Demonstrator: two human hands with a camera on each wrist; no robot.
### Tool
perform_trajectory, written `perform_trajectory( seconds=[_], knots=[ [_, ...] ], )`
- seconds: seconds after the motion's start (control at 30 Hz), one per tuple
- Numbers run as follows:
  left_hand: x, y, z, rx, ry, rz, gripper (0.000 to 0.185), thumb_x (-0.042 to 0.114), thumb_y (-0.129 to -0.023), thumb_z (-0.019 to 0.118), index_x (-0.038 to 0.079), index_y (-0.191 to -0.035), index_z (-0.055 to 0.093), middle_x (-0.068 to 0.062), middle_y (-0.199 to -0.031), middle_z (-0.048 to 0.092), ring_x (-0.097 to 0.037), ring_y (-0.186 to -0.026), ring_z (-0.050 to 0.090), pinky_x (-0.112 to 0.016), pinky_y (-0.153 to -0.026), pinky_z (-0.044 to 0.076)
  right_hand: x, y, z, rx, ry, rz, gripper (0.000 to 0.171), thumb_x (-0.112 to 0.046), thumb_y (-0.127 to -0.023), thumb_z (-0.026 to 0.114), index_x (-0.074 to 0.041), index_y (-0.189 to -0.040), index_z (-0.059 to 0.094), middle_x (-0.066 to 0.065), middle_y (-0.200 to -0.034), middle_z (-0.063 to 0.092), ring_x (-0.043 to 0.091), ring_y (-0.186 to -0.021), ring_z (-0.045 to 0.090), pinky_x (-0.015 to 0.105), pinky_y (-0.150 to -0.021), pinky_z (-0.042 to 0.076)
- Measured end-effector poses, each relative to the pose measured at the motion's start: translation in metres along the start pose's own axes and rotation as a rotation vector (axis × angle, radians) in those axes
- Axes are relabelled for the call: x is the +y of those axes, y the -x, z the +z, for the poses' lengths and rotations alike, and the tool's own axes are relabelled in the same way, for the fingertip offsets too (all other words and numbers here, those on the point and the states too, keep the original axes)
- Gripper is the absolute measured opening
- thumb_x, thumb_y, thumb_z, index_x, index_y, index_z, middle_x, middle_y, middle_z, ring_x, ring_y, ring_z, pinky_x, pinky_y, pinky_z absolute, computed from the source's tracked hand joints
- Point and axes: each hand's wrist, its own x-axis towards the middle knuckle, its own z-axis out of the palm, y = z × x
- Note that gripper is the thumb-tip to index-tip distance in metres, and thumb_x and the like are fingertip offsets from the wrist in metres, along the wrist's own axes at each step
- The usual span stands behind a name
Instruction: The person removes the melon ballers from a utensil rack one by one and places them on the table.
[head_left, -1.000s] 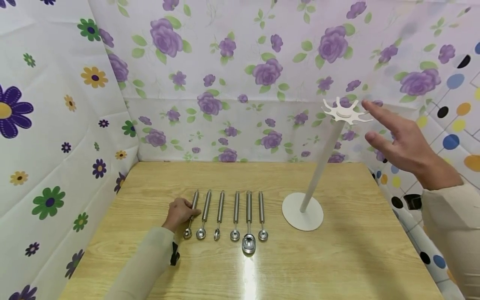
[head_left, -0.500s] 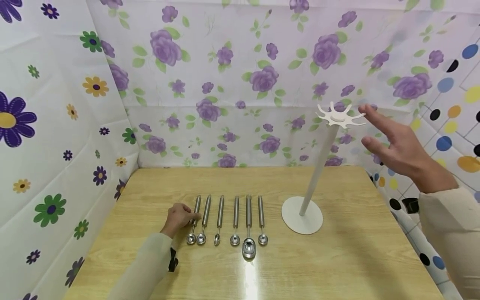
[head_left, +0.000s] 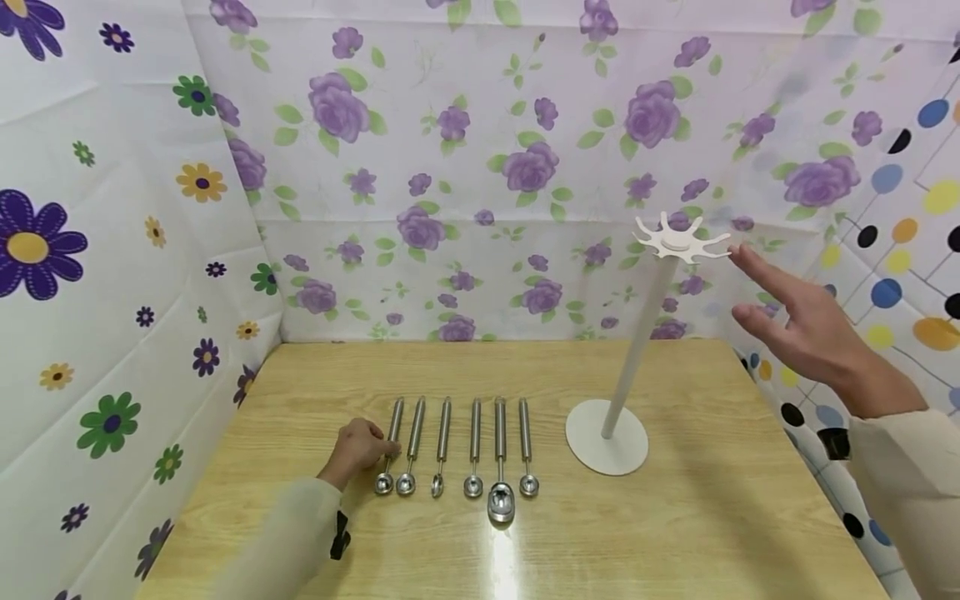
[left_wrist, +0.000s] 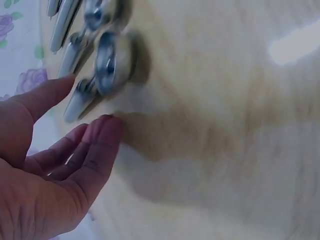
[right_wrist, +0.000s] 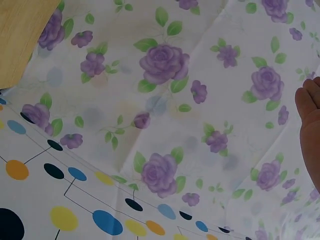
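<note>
In the head view my left hand (head_left: 360, 448) is at the leftmost metal scoop (head_left: 384, 483), its thumb across the handle. The left wrist view shows the thumb and fingers of this hand (left_wrist: 55, 185) apart, with the scoop's handle (left_wrist: 75, 106) in the gap. Several more scoops with slim steel handles lie in a row to the right, one of them a larger oval scoop (head_left: 501, 503). My right hand (head_left: 813, 333) is raised with fingers extended, its index fingertip right by the prongs of a white stand (head_left: 633, 358). Nothing is in it.
The stand's round base (head_left: 588, 446) sits on the wooden table (head_left: 637, 542), right of the scoops. A rose-patterned cloth (head_left: 465, 150) hangs behind the table. Patterned cloths also close off the left and right sides.
The leftmost scoop has shifted right toward its neighbour and lies straighter, with my left hand beside it. My right hand has lowered slightly relative to the stand's top. The head view has tilted a little.
</note>
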Motion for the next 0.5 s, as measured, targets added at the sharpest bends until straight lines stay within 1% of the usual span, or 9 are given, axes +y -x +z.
perform_trajectory(
  seconds=[0.03, 0.13, 0.17, 0.23, 0.33, 0.4, 0.47, 0.5],
  knots=[
    [-0.001, 0.000, 0.003, 0.016, 0.018, 0.004, 0.025, 0.011, -0.082, 0.082, 0.004, -0.071, 0.061, -0.003, -0.059, 0.054, -0.012, -0.051, 0.047, -0.024, -0.048, 0.042, 0.001, 0.001, 0.001, -0.001, -0.001, 0.005, 0.065, -0.020, -0.102, 0.057, -0.025, -0.159, 0.027, -0.002, -0.162, 0.025, -0.004, -0.141, 0.019, 0.067, -0.114, 0.019],
    [-0.001, 0.001, 0.009, 0.055, 0.042, 0.019, 0.015, 0.006, -0.081, 0.082, -0.001, -0.080, 0.068, -0.006, -0.068, 0.062, -0.013, -0.055, 0.055, -0.023, -0.049, 0.046, 0.004, 0.006, 0.004, -0.008, -0.018, 0.016, 0.065, -0.020, -0.102, 0.057, -0.026, -0.159, 0.027, -0.002, -0.163, 0.023, 0.003, -0.144, 0.017, 0.066, -0.116, 0.015],
    [-0.001, 0.001, 0.010, 0.065, 0.040, 0.025, 0.014, 0.005, -0.081, 0.081, -0.002, -0.085, 0.070, -0.008, -0.072, 0.064, -0.013, -0.058, 0.057, -0.024, -0.051, 0.048, 0.006, 0.008, 0.005, -0.011, -0.023, 0.021, 0.065, -0.019, -0.102, 0.056, -0.026, -0.159, 0.027, -0.001, -0.163, 0.023, 0.006, -0.145, 0.017, 0.066, -0.116, 0.014],
    [-0.002, 0.001, 0.010, 0.077, 0.032, 0.028, 0.016, 0.005, -0.082, 0.081, -0.005, -0.089, 0.070, -0.010, -0.076, 0.066, -0.015, -0.061, 0.058, -0.024, -0.052, 0.049, 0.008, 0.012, 0.008, -0.017, -0.031, 0.024, 0.065, -0.019, -0.102, 0.057, -0.026, -0.159, 0.027, 0.003, -0.163, 0.023, 0.009, -0.145, 0.018, 0.069, -0.114, 0.014],
    [-0.003, 0.001, 0.009, 0.084, 0.034, 0.037, 0.017, 0.003, -0.082, 0.080, -0.008, -0.091, 0.070, -0.013, -0.080, 0.066, -0.016, -0.063, 0.059, -0.025, -0.053, 0.050, 0.011, 0.016, 0.013, -0.025, -0.031, 0.028, 0.066, -0.019, -0.102, 0.057, -0.027, -0.159, 0.026, 0.007, -0.162, 0.024, 0.010, -0.145, 0.019, 0.071, -0.111, 0.017],
    [-0.003, 0.001, 0.008, 0.089, 0.036, 0.044, 0.017, 0.003, -0.082, 0.080, -0.008, -0.091, 0.070, -0.012, -0.079, 0.066, -0.016, -0.063, 0.059, -0.025, -0.053, 0.049, 0.012, 0.018, 0.015, -0.028, -0.027, 0.026, 0.066, -0.019, -0.102, 0.057, -0.026, -0.160, 0.025, 0.008, -0.162, 0.025, 0.008, -0.144, 0.019, 0.071, -0.111, 0.019],
    [-0.003, 0.001, 0.008, 0.087, 0.046, 0.040, 0.016, 0.006, -0.082, 0.081, -0.006, -0.087, 0.071, -0.011, -0.075, 0.066, -0.015, -0.060, 0.058, -0.025, -0.052, 0.048, 0.013, 0.020, 0.016, -0.040, -0.034, 0.034, 0.067, -0.019, -0.102, 0.057, -0.026, -0.160, 0.024, 0.007, -0.163, 0.025, 0.017, -0.146, 0.020, 0.072, -0.110, 0.018],
    [-0.002, 0.002, 0.007, 0.082, 0.048, 0.035, 0.019, 0.007, -0.082, 0.081, -0.006, -0.089, 0.070, -0.011, -0.076, 0.067, -0.016, -0.060, 0.058, -0.026, -0.052, 0.049, 0.012, 0.020, 0.017, -0.053, -0.038, 0.043, 0.068, -0.019, -0.102, 0.057, -0.027, -0.160, 0.023, 0.007, -0.163, 0.024, 0.023, -0.148, 0.020, 0.072, -0.110, 0.018]
  ],
)
